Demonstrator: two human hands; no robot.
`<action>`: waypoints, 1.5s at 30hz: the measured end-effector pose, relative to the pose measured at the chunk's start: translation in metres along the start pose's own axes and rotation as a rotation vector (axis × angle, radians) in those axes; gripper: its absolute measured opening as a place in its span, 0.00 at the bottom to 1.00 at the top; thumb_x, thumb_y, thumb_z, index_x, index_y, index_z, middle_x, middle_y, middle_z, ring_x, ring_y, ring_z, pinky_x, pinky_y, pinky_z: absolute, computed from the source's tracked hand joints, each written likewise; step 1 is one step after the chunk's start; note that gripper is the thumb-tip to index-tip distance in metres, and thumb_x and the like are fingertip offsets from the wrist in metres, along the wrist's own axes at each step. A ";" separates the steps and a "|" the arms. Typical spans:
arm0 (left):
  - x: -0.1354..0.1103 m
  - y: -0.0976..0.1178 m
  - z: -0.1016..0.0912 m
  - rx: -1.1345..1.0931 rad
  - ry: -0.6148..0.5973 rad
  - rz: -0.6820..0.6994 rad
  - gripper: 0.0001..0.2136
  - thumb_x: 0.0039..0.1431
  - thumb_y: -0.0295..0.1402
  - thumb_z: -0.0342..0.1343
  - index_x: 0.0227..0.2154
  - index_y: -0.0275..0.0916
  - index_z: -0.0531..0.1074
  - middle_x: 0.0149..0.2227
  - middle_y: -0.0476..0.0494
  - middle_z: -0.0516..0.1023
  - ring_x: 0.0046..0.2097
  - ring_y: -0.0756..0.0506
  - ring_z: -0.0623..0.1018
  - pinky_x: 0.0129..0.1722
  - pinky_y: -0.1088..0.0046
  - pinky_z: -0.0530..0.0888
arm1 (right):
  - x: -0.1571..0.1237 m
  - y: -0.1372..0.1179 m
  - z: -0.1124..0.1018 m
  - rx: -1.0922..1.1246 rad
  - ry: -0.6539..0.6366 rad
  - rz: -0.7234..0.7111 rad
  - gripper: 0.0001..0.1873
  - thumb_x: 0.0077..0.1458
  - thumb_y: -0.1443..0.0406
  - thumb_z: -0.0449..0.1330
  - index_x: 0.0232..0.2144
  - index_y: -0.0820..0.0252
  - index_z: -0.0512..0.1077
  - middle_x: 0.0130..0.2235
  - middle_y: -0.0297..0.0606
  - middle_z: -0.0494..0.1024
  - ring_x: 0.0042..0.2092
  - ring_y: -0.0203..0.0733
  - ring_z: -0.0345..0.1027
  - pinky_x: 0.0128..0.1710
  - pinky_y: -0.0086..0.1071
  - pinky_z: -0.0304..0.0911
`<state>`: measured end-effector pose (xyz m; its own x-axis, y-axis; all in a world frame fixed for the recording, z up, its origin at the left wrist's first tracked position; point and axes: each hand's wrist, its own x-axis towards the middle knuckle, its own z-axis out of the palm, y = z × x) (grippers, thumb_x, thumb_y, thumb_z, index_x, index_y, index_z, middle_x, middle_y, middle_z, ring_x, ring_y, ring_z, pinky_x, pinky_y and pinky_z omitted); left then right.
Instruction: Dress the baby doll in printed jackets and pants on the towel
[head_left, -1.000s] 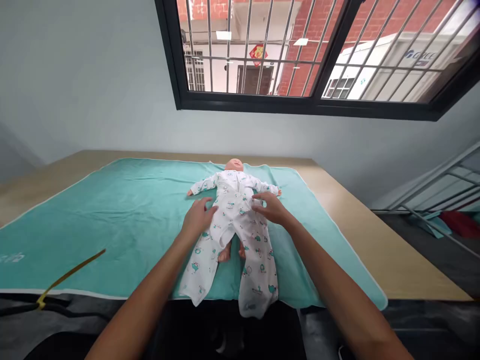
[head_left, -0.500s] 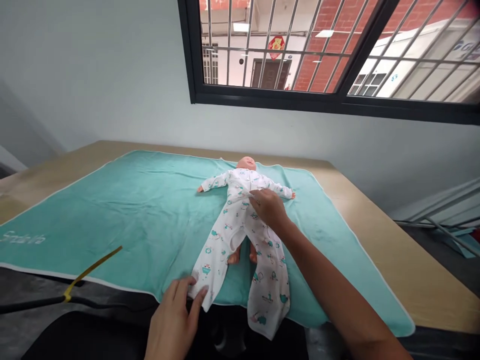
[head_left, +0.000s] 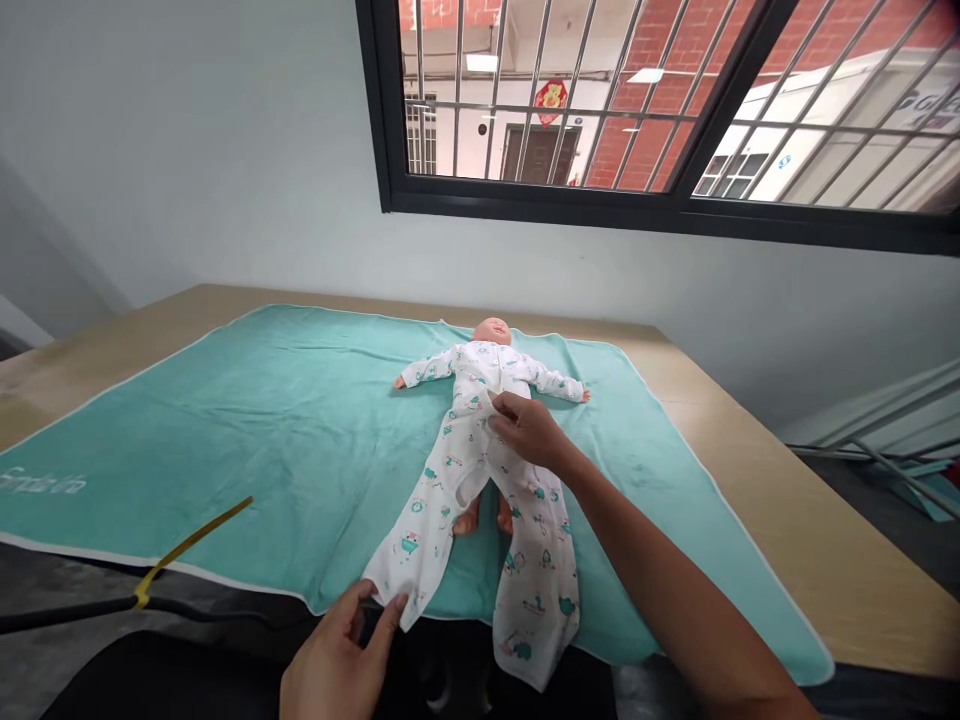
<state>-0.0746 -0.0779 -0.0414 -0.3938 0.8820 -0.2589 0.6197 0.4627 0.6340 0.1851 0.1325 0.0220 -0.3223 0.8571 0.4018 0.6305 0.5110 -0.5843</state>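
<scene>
A baby doll (head_left: 492, 331) lies on its back with arms spread, in a white printed top (head_left: 480, 360). Matching white baby trousers (head_left: 420, 525), split at the crotch, lie over its legs, and the bare feet (head_left: 466, 520) show between the trouser legs. My right hand (head_left: 529, 428) pinches the trousers near the waist, over the doll's belly. At the near end of the left trouser leg, my left hand (head_left: 341, 640) holds the cuff between thumb and fingers. The other trouser leg hangs past the table edge.
A green blanket (head_left: 262, 430) covers much of the wooden table (head_left: 720, 440). Near the front left, a black cable (head_left: 67, 612) carries a yellow tie (head_left: 195, 540). Behind the table is a wall with a barred window (head_left: 525, 195); metal rails (head_left: 885, 455) stand at the right.
My left hand has drawn the trouser cuff slightly down and to the left, spreading it wider. My right hand has shifted slightly toward me with the waist part.
</scene>
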 end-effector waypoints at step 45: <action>0.036 0.077 0.029 -1.299 -0.172 -0.136 0.24 0.43 0.29 0.68 0.47 0.32 0.75 0.43 0.36 0.82 0.46 0.39 0.80 0.55 0.62 0.69 | -0.008 -0.022 0.015 1.242 -0.357 0.607 0.16 0.52 0.53 0.67 0.35 0.59 0.76 0.35 0.40 0.80 0.38 0.46 0.76 0.42 0.41 0.73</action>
<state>-0.0211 -0.0077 -0.0231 -0.2501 0.8804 -0.4030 -0.5555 0.2105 0.8045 0.1630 0.1149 0.0211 -0.5064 0.8346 -0.2168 -0.2242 -0.3702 -0.9015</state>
